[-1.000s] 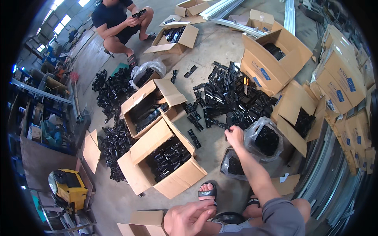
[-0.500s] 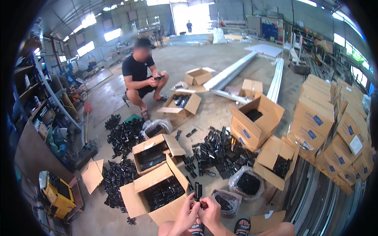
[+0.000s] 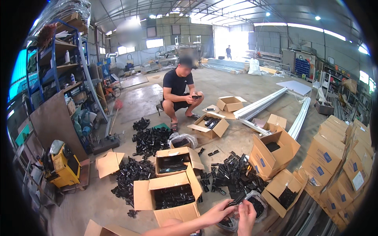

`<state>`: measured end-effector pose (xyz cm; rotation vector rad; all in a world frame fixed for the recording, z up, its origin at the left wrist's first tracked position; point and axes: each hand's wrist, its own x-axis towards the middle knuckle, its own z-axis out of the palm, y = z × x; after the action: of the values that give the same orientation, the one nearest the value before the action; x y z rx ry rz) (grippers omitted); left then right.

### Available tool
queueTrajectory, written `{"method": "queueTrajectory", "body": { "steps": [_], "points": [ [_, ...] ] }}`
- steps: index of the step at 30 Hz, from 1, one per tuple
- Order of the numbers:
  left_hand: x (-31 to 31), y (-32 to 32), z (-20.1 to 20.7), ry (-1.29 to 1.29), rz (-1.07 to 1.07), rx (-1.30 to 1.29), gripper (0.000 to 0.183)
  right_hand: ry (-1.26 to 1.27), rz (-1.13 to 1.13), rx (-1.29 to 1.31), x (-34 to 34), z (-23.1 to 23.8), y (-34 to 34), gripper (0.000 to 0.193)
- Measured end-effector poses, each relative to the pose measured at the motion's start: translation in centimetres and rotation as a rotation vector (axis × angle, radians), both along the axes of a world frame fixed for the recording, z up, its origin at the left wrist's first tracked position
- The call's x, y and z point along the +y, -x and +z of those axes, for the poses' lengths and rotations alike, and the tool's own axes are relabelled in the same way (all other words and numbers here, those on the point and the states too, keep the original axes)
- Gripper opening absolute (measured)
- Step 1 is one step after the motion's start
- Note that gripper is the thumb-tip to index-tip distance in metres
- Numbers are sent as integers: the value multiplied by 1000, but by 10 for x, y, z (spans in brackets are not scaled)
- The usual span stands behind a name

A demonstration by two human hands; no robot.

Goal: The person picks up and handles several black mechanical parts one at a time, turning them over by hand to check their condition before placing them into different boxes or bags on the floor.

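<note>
A small black part point(image 3: 236, 200), its exact kind too small to tell, is held between my two hands. My left hand point(image 3: 219, 212) reaches across from the left and grips one end with its fingertips. My right hand point(image 3: 247, 215) is closed on the other end, fingers pointing up. Just beyond and below them are two clear plastic bags of black pieces, the larger bag point(image 3: 258, 205) partly behind my right hand. Left of my hands stands an open cardboard box point(image 3: 180, 214) filled with similar black pieces.
A loose heap of black parts point(image 3: 232, 173) lies ahead, and another heap point(image 3: 136, 179) at the left. Open cartons point(image 3: 281, 151) stand to the right, beside stacked closed boxes point(image 3: 325, 151). A co-worker point(image 3: 179, 84) squats ahead, holding a black piece.
My view has swung left and upward. My hands have moved rightward, away from the full box and over the plastic bags, with the black part still between them.
</note>
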<state>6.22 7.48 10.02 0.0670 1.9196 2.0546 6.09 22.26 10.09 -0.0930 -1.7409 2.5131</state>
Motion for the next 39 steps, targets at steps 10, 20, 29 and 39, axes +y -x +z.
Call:
{"method": "queueTrajectory", "body": {
  "steps": [10,20,29,39],
  "points": [
    [-2,28,-33,-96,-214,-258,51,-42,82,-128,38,-47,23,31],
    [13,43,-52,-56,-37,-360,31,518,19,-455,19,-60,53,34],
    [5,40,-51,244,7,0,50,331,-73,-188,4,-57,46,53],
    [12,37,-40,48,-145,81,56,236,-26,-128,9,-58,47,52]
  ]
}}
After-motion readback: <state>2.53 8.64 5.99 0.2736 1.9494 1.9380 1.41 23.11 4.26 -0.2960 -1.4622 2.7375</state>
